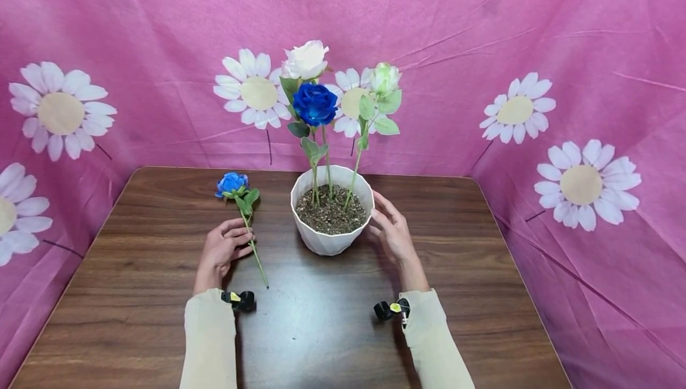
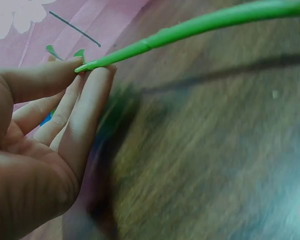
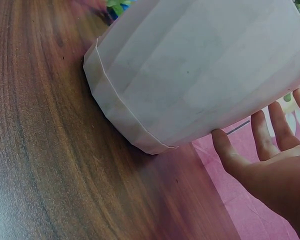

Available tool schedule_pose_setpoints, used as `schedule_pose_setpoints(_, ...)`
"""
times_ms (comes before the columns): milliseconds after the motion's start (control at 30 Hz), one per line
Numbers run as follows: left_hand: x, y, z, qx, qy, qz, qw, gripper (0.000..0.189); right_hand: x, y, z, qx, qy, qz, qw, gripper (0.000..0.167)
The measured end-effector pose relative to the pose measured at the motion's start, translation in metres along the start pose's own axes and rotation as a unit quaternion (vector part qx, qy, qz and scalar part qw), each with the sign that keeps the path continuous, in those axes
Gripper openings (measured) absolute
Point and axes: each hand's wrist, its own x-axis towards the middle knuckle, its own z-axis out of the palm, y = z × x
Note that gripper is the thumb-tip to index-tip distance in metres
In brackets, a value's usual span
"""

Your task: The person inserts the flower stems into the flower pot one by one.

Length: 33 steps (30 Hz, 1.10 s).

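Observation:
A blue artificial rose point(image 1: 233, 184) with a green stem is pinched by my left hand point(image 1: 224, 250), left of the pot. In the left wrist view, thumb and fingers meet on its stem point(image 2: 190, 30), and the stem's bare end points away from the hand. My right hand point(image 1: 393, 228) rests against the right side of a white faceted flower pot point(image 1: 331, 245), its fingers fairly straight. The right wrist view shows these fingertips touching the pot wall point(image 3: 190, 75). In the pot's soil point(image 1: 332, 213) stand a white rose point(image 1: 306, 60), a dark blue rose point(image 1: 315, 105) and a pale green-white rose point(image 1: 384, 79).
The pot stands on a brown wood-grain table point(image 1: 300, 329), near its back edge. Behind and at both sides hangs a pink cloth point(image 1: 429, 13) printed with large white daisies. A black wrist camera sits on each sleeve cuff.

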Motion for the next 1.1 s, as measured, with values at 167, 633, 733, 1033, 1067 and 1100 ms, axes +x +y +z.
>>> schedule_pose_setpoints(167,0.000,0.003,0.005,-0.055,0.017,0.012,0.9983,0.045,0.000,-0.001,0.000,0.000,0.002,0.002,1.0000,0.054)
schedule_pose_setpoints(633,-0.003,0.013,0.018,-0.206,0.005,0.053,0.9770,0.037,-0.001,-0.003,0.002,-0.005,0.012,0.011,0.9998,0.054)
schedule_pose_setpoints(733,-0.004,0.015,0.020,-0.215,0.002,0.071,0.9741,0.038,-0.001,-0.004,0.003,-0.004,0.016,0.014,0.9998,0.053)
schedule_pose_setpoints(1033,-0.003,0.020,0.026,-0.264,0.017,0.116,0.9572,0.035,-0.001,-0.005,0.003,0.008,0.018,0.022,0.9996,0.053)
schedule_pose_setpoints(1067,-0.004,0.021,0.027,-0.265,0.020,0.122,0.9563,0.036,-0.001,-0.005,0.003,0.010,0.019,0.022,0.9995,0.054)
schedule_pose_setpoints(1100,-0.005,0.022,0.028,-0.267,0.022,0.128,0.9550,0.036,0.000,-0.005,0.003,0.011,0.018,0.024,0.9995,0.054)
